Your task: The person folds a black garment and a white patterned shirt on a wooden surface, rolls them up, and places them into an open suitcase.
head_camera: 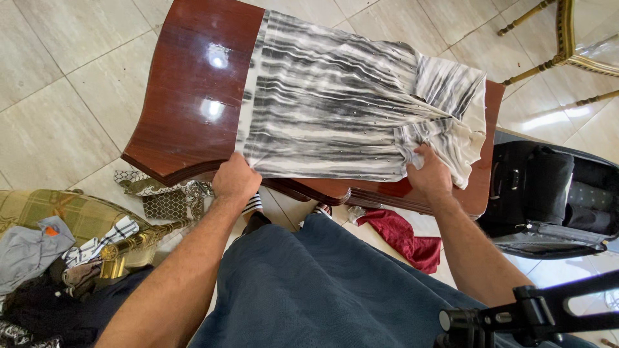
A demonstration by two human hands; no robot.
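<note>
Head view, garment: a grey-and-white striped shirt [329, 96] lies spread flat across the right part of a dark red wooden surface [187, 96], hem toward the person, one sleeve folded in at the right.
Left hand: the left hand [235, 180] is closed on the near left corner of the shirt at the surface's front edge, fingers curled over the cloth.
Right hand: the right hand [431, 174] pinches a bunched fold of the shirt near its right sleeve; the fingertips are partly buried in the cloth, so the exact grip is hard to make out.
Surface: glossy, with two bright light spots on the bare left part; curved front edge.
Floor: pale tiles [58, 77]; a dark red cloth [403, 235] lies crumpled below the surface's front edge.
Left side: a heap of mixed clothes [45, 258] on a checked cushion.
Right side: an open black suitcase [548, 200] just beside the surface; gilt chair legs [554, 58] at the upper right.
Foreground: blue fabric [309, 290] over the person's lap; a black camera mount [529, 312] at the lower right.
</note>
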